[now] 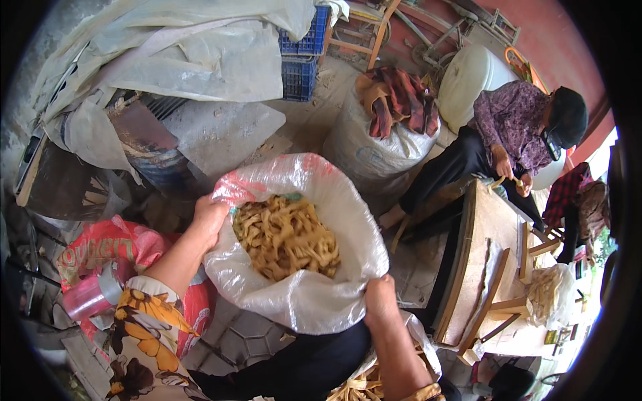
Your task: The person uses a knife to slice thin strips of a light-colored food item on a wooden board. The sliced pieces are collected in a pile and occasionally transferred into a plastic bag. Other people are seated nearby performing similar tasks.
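Before me a white woven plastic sack [296, 301] with red print gapes wide. Inside it lies a heap of curled, tan dried strips [286, 238], with a bit of green at the far side. My left hand [209, 220] grips the sack's rim on the left. At the lower right of the rim, my right hand [379, 299] is closed on the plastic. Under my right forearm, a second bag [416, 333] holds pale yellow strips [358, 385], partly hidden by the arm and my dark trouser leg.
A red printed sack [195, 295] and a pink clear jar [83, 298] are at left. Beyond stands a full white sack [371, 155] topped with plaid cloth [401, 97]. A seated person [511, 125] handles a strip beside the wooden table [479, 260]. Blue crates [298, 77] stand at the back.
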`<state>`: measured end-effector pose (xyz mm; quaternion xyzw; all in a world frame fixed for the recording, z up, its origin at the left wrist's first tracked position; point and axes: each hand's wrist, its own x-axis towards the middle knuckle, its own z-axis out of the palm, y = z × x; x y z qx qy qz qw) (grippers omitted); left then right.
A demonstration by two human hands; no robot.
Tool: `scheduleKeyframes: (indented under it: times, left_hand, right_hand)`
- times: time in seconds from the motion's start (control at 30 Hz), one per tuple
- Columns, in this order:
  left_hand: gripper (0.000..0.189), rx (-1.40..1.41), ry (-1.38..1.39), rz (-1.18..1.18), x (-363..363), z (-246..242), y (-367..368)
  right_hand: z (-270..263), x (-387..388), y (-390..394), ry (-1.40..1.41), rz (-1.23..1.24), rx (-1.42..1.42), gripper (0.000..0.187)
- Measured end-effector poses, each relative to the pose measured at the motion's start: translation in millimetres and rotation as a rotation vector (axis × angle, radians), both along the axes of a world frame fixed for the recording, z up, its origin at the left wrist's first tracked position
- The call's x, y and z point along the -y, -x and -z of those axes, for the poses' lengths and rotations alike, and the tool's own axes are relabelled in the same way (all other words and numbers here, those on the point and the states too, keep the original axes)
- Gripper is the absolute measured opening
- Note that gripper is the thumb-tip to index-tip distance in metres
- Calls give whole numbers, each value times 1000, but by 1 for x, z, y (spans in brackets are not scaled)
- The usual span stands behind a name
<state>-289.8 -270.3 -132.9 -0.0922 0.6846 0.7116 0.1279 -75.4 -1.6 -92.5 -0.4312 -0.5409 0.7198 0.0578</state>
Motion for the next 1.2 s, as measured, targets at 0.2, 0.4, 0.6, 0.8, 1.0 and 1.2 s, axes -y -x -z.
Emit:
scheduleKeyframes:
  times: [0.2, 0.4, 0.6, 0.8, 1.0, 1.2]
  left_hand:
    - [28, 41, -155, 121, 2, -19, -24]
    - [34, -154, 595, 335, -4, -15, -6]
    - [58, -986, 1190, 249, -21, -55, -42]
    - [59, -920, 836, 1136, -41, -64, -133]
    - [61, -315, 1147, 1518, -27, -41, -144]
    - [55, -764, 719, 1032, -42, -59, -141]
  right_hand:
    - [-47, 25, -12, -142, 97, -165, 37]
    - [-9, -29, -10, -119, 3, -87, 40]
    - [-53, -11, -21, -1097, -212, -45, 69]
    - [-100, 29, 10, -1413, -828, -724, 36]
    - [2, -31, 7, -1206, -1117, 518, 35]
    - [-32, 6, -10, -1264, -596, -305, 19]
